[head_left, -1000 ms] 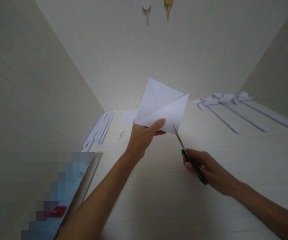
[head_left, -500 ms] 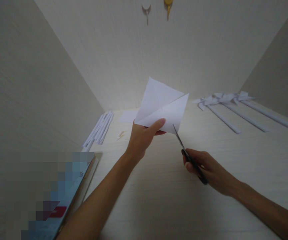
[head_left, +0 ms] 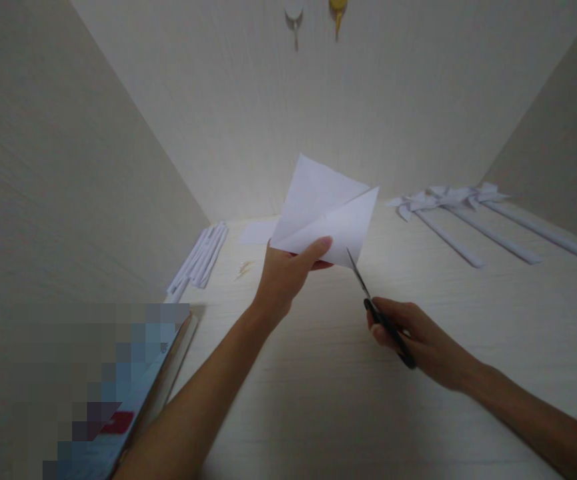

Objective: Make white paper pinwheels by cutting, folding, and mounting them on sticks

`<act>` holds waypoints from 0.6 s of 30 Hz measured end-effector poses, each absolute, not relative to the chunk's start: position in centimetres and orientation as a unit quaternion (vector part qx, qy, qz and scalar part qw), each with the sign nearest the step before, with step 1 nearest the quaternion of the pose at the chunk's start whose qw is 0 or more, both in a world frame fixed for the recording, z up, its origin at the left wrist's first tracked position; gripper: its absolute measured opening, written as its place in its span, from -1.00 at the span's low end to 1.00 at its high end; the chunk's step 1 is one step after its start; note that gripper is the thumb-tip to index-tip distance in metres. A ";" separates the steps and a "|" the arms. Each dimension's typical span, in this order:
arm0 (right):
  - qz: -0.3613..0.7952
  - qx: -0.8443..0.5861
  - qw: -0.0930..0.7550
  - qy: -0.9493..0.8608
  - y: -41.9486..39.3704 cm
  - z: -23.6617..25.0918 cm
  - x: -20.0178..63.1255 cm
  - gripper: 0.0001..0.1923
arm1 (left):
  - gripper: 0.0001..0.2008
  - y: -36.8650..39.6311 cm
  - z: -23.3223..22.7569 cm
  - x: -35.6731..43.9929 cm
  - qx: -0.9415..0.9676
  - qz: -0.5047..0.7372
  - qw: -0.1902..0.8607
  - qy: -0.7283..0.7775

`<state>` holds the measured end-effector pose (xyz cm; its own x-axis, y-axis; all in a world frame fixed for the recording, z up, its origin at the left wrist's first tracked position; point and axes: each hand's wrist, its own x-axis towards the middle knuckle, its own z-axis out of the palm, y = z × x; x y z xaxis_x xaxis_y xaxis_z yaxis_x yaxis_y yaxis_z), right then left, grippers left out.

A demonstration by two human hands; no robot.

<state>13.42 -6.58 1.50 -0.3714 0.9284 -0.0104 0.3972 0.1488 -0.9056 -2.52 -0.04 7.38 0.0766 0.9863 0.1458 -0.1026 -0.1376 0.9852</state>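
Observation:
A square sheet of white paper [head_left: 318, 193] with diagonal creases is held up over the table, a slit running in from its right corner. My left hand [head_left: 293, 270] pinches its lower edge, thumb on top and fingers underneath. My right hand [head_left: 408, 333] is wrapped round the black handles of a pair of scissors [head_left: 361, 277]. The scissor blades point up and left, their tip overlapping the paper's lower right part. Whether the blades are fully closed is hard to make out.
Three paper pinwheels on rolled sticks [head_left: 448, 230] lie at the back right. Several rolled paper tubes [head_left: 201, 257] are piled at the left, near a flat white paper [head_left: 255, 233] and small toothpick-like pieces [head_left: 243, 269]. A partly pixelated box [head_left: 153, 373] stands front left. Two hooks [head_left: 337, 17] hang on the wall.

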 end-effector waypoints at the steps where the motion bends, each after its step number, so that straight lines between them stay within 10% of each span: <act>1: 0.446 -0.476 0.297 -0.697 -6.6 1.5 13.4 -0.70 | -0.62 -0.1 7.4 -2.5 0.529 0.536 0.508 0.419; 18: 0.416 -0.487 0.294 -0.709 -6.5 1.5 13.6 -0.73 | -0.59 -0.1 7.5 -2.6 0.535 0.535 0.506 0.415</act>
<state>13.55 -6.47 1.46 -0.3529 0.9356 0.0124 0.4450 0.1795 -0.8774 -2.61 -0.08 7.47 0.0841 0.9849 0.1515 -0.0980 -0.1431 0.9848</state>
